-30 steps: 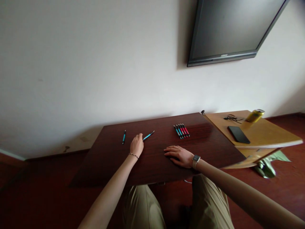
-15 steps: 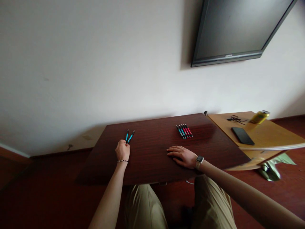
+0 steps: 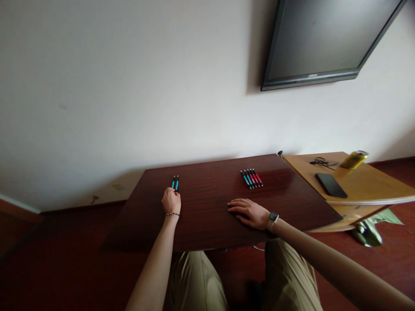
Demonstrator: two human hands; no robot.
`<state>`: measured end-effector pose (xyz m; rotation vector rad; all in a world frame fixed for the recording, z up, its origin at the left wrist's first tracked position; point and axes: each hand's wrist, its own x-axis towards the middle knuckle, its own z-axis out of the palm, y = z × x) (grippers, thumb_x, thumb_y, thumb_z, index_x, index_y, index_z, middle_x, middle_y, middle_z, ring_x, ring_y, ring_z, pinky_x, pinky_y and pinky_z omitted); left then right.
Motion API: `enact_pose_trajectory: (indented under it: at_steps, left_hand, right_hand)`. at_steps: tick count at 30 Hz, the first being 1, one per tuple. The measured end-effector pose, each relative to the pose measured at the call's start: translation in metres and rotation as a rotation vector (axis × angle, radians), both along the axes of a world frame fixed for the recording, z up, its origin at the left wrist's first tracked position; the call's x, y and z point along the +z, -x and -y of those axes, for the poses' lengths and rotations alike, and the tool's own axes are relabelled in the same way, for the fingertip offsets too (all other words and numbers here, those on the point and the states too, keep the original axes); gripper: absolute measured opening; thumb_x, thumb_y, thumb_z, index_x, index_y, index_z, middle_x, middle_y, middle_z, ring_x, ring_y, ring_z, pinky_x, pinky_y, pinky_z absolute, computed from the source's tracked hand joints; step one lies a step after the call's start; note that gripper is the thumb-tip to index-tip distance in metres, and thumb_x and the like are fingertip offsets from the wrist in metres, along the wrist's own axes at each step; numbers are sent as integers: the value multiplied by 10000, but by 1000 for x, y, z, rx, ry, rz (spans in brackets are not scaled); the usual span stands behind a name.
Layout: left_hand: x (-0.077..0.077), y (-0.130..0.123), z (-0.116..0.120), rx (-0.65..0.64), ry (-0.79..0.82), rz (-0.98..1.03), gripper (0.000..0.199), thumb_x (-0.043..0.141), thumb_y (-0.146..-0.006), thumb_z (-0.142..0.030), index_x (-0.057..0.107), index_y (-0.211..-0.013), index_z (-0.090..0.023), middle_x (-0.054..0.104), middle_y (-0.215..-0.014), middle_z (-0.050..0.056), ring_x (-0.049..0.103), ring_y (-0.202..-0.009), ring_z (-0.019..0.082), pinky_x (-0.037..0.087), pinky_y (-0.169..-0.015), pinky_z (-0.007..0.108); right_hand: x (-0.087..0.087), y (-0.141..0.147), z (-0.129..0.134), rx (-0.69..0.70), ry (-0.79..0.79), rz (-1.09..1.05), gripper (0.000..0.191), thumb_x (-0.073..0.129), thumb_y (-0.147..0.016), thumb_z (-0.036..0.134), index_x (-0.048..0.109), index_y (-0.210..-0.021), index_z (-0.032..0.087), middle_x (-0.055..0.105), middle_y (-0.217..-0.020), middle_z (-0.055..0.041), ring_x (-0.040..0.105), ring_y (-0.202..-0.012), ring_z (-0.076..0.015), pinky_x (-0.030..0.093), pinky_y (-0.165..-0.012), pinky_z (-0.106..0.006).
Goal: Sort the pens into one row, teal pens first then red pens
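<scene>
My left hand (image 3: 171, 201) is closed at the near ends of two blue-and-black pens on the left part of the dark wooden table (image 3: 207, 190). The left pen (image 3: 173, 184) and the right pen (image 3: 177, 184) lie side by side, nearly parallel, pointing away from me. My fingers hide their lower ends, so whether both are gripped is unclear. Flat on the tabletop rests my right hand (image 3: 248, 212), fingers stretched out and holding nothing. Beyond it lies a neat row of several pens, blue ones (image 3: 247, 179) on the left and red ones (image 3: 256, 177) on the right.
To the right, a light wooden cabinet (image 3: 304, 172) carries a black phone (image 3: 331, 185), a coiled black cable (image 3: 322, 162) and a yellow can (image 3: 355, 160). A television (image 3: 327, 43) hangs on the wall behind. My knees are under the table's front edge.
The two pens at my left hand went from a spread V to lying almost parallel, the right one swinging left. My left hand shifted slightly right. My right hand stayed still.
</scene>
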<state>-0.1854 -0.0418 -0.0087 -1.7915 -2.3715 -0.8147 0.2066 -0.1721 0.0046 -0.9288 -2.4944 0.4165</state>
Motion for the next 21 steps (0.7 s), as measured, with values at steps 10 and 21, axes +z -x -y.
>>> enact_pose_trajectory:
  at_steps: [10, 21]
  left_hand:
    - [0, 3, 6, 18, -20, -2, 120, 564, -942, -156, 617, -1044, -192, 689, -1081, 116, 693, -1015, 274, 505, -850, 352]
    - [-1, 3, 6, -27, -29, 14, 88, 577, -947, -175, 612, -1025, -200, 688, -1060, 100, 684, -1000, 265, 506, -850, 351]
  right_hand:
    - [1, 0, 0, 10, 1, -21, 448, 562, -1020, 280, 603, -1465, 308, 598, -1522, -66, 519, -1424, -274, 433, -1178, -509]
    - [2, 0, 0, 5, 2, 1, 444, 554, -1023, 283, 605, -1463, 306, 591, -1531, -63, 507, -1435, -278, 429, -1181, -516]
